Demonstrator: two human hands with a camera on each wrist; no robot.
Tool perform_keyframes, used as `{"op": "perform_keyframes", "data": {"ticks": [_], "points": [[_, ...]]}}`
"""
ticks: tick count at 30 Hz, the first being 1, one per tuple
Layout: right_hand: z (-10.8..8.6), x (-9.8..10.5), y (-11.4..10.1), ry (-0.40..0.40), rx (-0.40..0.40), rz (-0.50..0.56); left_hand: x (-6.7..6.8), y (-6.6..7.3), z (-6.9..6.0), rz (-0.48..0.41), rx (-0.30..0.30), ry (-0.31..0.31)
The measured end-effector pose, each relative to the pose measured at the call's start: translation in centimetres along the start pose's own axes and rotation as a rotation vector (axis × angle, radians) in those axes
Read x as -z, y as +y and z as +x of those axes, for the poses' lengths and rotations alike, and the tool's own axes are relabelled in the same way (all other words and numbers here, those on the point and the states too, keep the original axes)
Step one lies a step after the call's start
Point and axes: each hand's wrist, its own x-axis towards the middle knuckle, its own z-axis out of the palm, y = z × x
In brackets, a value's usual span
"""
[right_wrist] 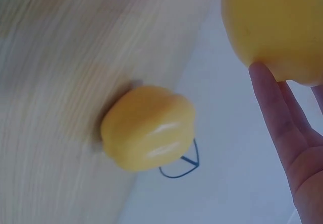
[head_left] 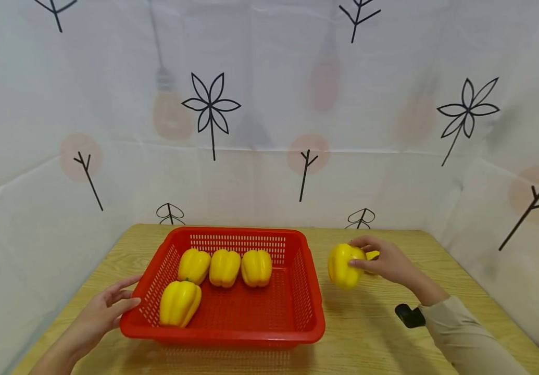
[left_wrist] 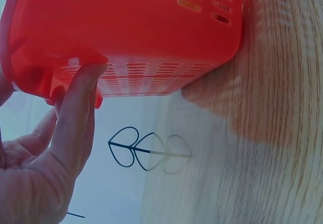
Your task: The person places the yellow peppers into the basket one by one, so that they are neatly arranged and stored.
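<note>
A red plastic basket point(head_left: 222, 336) holds several yellow bell peppers point(head_left: 224, 267), three in a row at the back and one at the front left. My left hand point(head_left: 102, 312) holds the basket's left rim. In the left wrist view, fingers point(left_wrist: 75, 108) reach beneath the rim and touch the slotted outer wall. To the right of the basket, my right hand point(head_left: 384, 260) grips a yellow bell pepper point(head_left: 344, 266) above the table. Another yellow bell pepper point(right_wrist: 149, 128) lies on the table behind that hand, mostly hidden in the head view.
The wood-grain table point(head_left: 363, 323) extends on both sides of the basket. A pale patterned cloth point(head_left: 260, 182) hangs behind and at both sides. A black object point(head_left: 411, 315) sits at the right wrist, beside the beige sleeve point(head_left: 466, 333).
</note>
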Motion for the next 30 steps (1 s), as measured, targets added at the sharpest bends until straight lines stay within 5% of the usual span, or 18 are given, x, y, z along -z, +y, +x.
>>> {"op": "perform_keyframes", "data": {"ticks": [22, 30], "points": [[2.2, -0.1, -4.2, -0.012, 0.101, -0.040, 0.1, 0.1, 0.1, 0.007, -0.005, 0.000], [3.2, -1.0, -5.6, -0.048, 0.128, 0.053, 0.1, 0.2, 0.1, 0.017, 0.012, 0.009]]}}
